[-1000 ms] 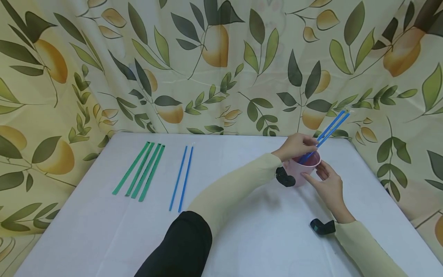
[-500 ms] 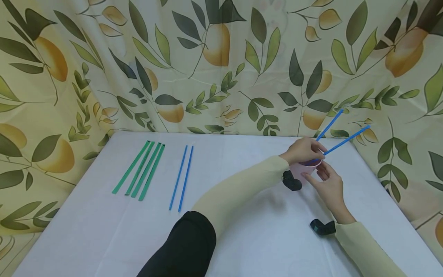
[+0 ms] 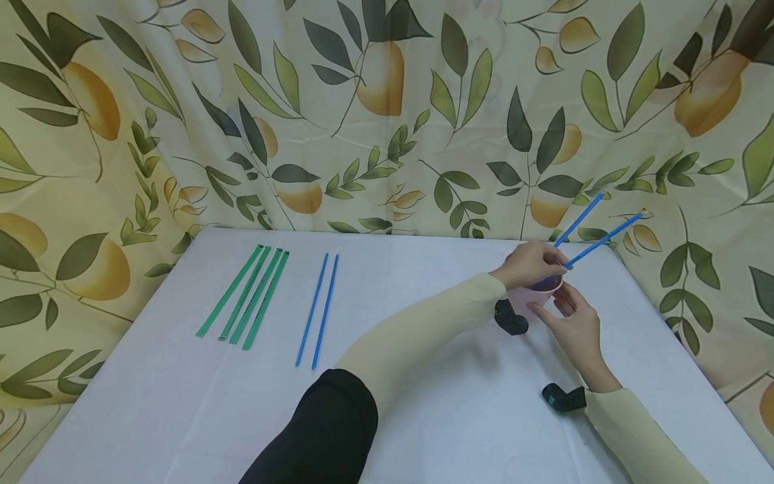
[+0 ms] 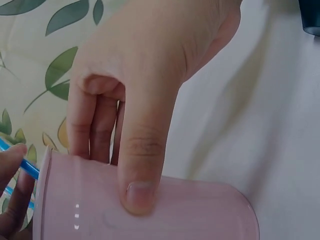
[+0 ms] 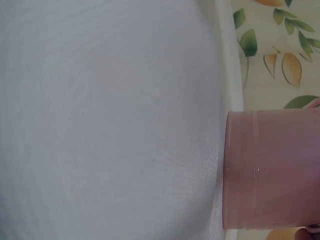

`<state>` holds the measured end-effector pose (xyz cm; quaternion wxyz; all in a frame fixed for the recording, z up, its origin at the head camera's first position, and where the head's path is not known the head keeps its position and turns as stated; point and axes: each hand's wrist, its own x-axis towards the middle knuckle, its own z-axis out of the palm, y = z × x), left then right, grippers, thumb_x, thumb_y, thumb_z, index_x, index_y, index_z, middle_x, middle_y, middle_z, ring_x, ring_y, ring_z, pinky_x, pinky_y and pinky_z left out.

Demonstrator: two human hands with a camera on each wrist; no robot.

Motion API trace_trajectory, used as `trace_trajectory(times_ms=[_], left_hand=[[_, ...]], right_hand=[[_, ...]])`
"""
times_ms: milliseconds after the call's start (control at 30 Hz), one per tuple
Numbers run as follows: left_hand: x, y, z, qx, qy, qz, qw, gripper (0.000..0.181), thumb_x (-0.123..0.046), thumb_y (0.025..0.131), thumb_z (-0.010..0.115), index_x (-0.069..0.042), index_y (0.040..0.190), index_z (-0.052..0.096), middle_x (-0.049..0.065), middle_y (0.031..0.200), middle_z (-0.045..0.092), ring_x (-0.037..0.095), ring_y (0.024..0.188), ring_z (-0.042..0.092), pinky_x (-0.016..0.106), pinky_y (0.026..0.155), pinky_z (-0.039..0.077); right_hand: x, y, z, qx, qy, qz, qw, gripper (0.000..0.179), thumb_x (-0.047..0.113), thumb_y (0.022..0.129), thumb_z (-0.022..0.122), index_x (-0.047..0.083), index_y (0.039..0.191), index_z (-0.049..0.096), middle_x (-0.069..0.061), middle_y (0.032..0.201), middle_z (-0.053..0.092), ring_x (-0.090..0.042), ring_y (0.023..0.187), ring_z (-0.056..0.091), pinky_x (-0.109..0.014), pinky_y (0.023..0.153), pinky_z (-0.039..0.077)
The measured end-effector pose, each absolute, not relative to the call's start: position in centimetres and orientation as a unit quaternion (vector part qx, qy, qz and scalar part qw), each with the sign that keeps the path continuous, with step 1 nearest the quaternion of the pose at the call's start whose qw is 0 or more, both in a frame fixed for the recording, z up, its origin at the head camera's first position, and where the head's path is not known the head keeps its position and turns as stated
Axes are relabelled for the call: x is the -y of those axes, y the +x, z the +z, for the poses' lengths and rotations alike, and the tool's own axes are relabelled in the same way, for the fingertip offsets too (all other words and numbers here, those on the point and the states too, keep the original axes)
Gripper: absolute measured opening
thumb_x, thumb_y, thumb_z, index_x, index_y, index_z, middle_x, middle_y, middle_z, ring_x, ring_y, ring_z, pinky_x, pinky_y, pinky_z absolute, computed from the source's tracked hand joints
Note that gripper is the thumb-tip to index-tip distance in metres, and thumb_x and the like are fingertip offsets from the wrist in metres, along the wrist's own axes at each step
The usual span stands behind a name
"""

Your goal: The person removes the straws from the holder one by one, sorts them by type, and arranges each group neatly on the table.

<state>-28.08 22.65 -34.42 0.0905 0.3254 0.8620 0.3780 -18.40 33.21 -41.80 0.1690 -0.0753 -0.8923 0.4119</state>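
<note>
On the right of the table stands a pink cup (image 3: 527,301), held by my right hand (image 3: 574,329) at its near right side. The left wrist view shows the right hand's thumb (image 4: 142,170) laid along the cup wall, its other fingers behind. My left hand (image 3: 529,263) is over the rim, fingertips pinching a blue straw (image 3: 605,240) that slants up to the right. A second blue straw (image 3: 578,218) leans out of the cup more steeply. Their lower ends are hidden by hand and cup. In the right wrist view the cup (image 5: 272,170) fills the right side.
Two more blue straws (image 3: 311,309) lie side by side left of centre on the white table (image 3: 423,417). Several flat green strips (image 3: 242,289) lie in a row farther left. A leaf-and-fruit patterned cloth (image 3: 387,134) hangs behind the table.
The left hand has moved slightly right and down over the cup. The two straws there, close together a second ago, have spread apart, one tipping right. The right hand stays on the cup.
</note>
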Motion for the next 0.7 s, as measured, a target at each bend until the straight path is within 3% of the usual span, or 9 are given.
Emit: trace_trajectory(times_ms=[100, 167, 400, 567, 700], left_hand=[[-22.2, -28.4, -34.4, -0.85, 0.324, 0.409, 0.076, 0.019, -0.024, 0.091, 0.062, -0.018, 0.107, 0.071, -0.007, 0.103, 0.071, -0.002, 0.093, 0.061, 0.004, 0.072, 0.038], [-21.9, -28.6, -34.2, -0.841, 0.319, 0.433, 0.066, 0.019, -0.023, 0.092, 0.061, -0.017, 0.107, 0.07, -0.006, 0.103, 0.071, -0.001, 0.094, 0.061, 0.004, 0.071, 0.039], [-21.1, -29.5, -32.6, -0.82, 0.275, 0.501, 0.04, 0.02, -0.023, 0.092, 0.06, -0.017, 0.109, 0.069, -0.005, 0.101, 0.07, 0.001, 0.09, 0.062, 0.005, 0.067, 0.043], [-20.3, -30.2, -31.1, -0.777, 0.264, 0.569, 0.047, 0.019, -0.019, 0.093, 0.058, -0.012, 0.109, 0.068, 0.003, 0.099, 0.068, 0.004, 0.077, 0.065, 0.01, 0.062, 0.052], [-19.4, -30.7, -29.9, -0.739, 0.254, 0.622, 0.051, 0.019, -0.016, 0.093, 0.058, -0.009, 0.109, 0.067, 0.007, 0.098, 0.067, 0.009, 0.078, 0.067, 0.014, 0.063, 0.054]], right_hand=[[-33.1, -18.5, -41.9, 0.889, -0.078, 0.415, 0.178, 0.069, 0.022, 0.083, 0.073, 0.0, 0.139, 0.041, -0.023, 0.137, 0.05, -0.042, 0.122, 0.05, -0.01, 0.095, 0.041], [-33.1, -18.6, -41.9, 0.887, -0.079, 0.418, 0.181, 0.068, 0.021, 0.082, 0.073, 0.001, 0.139, 0.042, -0.023, 0.136, 0.051, -0.041, 0.123, 0.049, -0.005, 0.093, 0.04], [-33.2, -18.5, -41.9, 0.885, -0.085, 0.424, 0.173, 0.072, 0.024, 0.082, 0.073, 0.004, 0.142, 0.038, -0.021, 0.139, 0.048, -0.039, 0.126, 0.047, -0.016, 0.099, 0.041], [-33.2, -18.6, -42.0, 0.885, -0.081, 0.425, 0.169, 0.074, 0.025, 0.083, 0.072, 0.004, 0.144, 0.035, -0.02, 0.141, 0.046, -0.038, 0.127, 0.046, -0.016, 0.101, 0.04], [-33.2, -18.7, -42.1, 0.884, -0.093, 0.429, 0.161, 0.074, 0.028, 0.084, 0.071, 0.005, 0.144, 0.034, -0.02, 0.142, 0.045, -0.037, 0.128, 0.045, -0.026, 0.103, 0.039]])
